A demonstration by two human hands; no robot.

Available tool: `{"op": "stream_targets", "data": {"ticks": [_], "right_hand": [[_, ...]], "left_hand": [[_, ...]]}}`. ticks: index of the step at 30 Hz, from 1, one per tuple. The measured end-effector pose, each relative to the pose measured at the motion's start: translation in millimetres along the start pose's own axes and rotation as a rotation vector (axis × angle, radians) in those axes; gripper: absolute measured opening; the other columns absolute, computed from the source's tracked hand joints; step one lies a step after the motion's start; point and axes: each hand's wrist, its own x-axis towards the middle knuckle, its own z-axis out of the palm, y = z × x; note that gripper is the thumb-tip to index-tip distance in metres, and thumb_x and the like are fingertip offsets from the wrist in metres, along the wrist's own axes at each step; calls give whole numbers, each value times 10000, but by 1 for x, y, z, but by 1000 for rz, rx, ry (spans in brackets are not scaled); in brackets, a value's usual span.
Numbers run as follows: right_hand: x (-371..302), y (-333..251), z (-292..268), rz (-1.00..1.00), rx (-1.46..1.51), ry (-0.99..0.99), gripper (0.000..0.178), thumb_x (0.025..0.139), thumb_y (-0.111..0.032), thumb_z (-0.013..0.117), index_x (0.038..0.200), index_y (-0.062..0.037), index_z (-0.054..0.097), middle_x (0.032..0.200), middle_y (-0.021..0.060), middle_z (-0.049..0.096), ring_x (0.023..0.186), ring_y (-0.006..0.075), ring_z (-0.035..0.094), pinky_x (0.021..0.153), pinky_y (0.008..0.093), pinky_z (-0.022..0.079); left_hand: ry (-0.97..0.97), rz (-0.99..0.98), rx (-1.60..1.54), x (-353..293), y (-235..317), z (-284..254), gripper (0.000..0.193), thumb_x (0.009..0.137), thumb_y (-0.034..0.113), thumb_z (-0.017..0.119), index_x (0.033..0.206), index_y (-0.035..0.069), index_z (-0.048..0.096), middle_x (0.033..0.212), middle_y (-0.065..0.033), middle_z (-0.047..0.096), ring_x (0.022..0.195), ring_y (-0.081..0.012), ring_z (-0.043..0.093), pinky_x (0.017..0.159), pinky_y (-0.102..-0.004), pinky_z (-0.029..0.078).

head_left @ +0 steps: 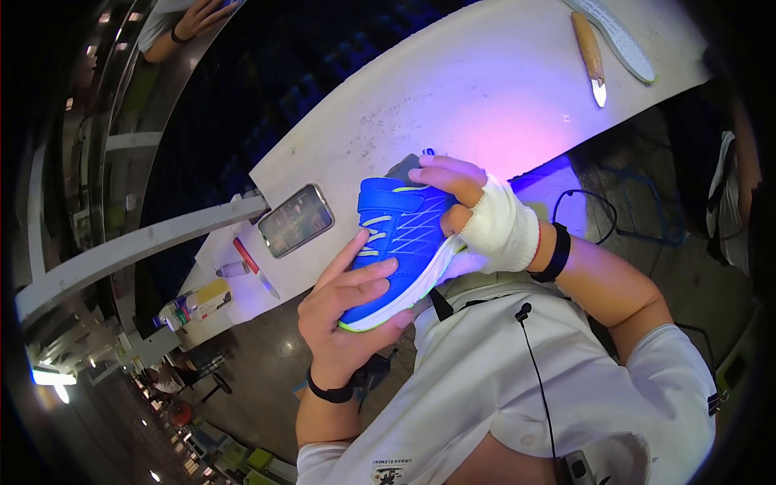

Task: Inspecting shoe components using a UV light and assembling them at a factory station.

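One blue shoe point(409, 242) is slanting from the left hand point(338, 314), which is gripping the toe end, up toward the right hand point(489, 217). I'm seeing bent fingers resting by its heel, their grip unclear.

white bench point(388, 105) with phone point(297, 221), sole point(618, 36), knife point(588, 52), red-handled blade point(249, 259), probably a bottle point(212, 299)

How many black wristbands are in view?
3. The first wristband is just behind the left hand, the second wristband behind the right hand, the third wristband by another person's hand, upper left. More may be hidden.
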Motion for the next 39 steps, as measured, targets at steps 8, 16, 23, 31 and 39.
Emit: {"op": "stream_targets", "data": {"ticks": [8, 16, 23, 31, 39], "right_hand": [[-5, -17, 32, -105, 7, -48, 190, 830, -190, 702, 899, -67, 575, 1318, 170, 679, 1135, 400, 672, 1011, 551, 572], [-9, -13, 34, -143, -61, -47, 180, 812, -151, 717, 916, -85, 586, 1316, 176, 686, 1145, 359, 680, 1001, 540, 579], [-10, -19, -7, 259, 136, 93, 565, 771, -455, 904, 1072, -77, 611, 1323, 214, 671, 1148, 434, 679, 984, 513, 569], [29, -53, -116, 283, 82, -33, 631, 813, -558, 880, 1158, -48, 744, 1077, 104, 770, 929, 303, 761, 774, 381, 609], [33, -59, -98, 149, -28, 25, 616, 780, -541, 896, 1162, -78, 754, 1113, 88, 782, 973, 273, 777, 793, 368, 630]], "left_hand": [[-184, -585, 118, -12, -1, -11, 1066, 739, 294, 963, 1607, 55, 393, 1285, -246, 725, 1180, -383, 742, 1026, -428, 574], [-169, -675, 422, 1, 1, 7, 1049, 735, 445, 939, 1575, 56, 445, 1206, -267, 734, 1042, -349, 777, 894, -443, 612], [-186, -342, 11, 21, 21, -25, 831, 740, 152, 943, 1463, -42, 581, 1353, -200, 706, 1222, -268, 700, 1059, -404, 545], [18, 227, 214, 21, -8, 107, 660, 1057, 239, 628, 1562, -123, 406, 1546, -334, 514, 1397, -531, 515, 1172, -584, 407], [176, -3, -61, -6, -46, 133, 418, 993, 239, 715, 1266, -47, 577, 1190, -203, 620, 1067, -355, 610, 947, -420, 503]]}}
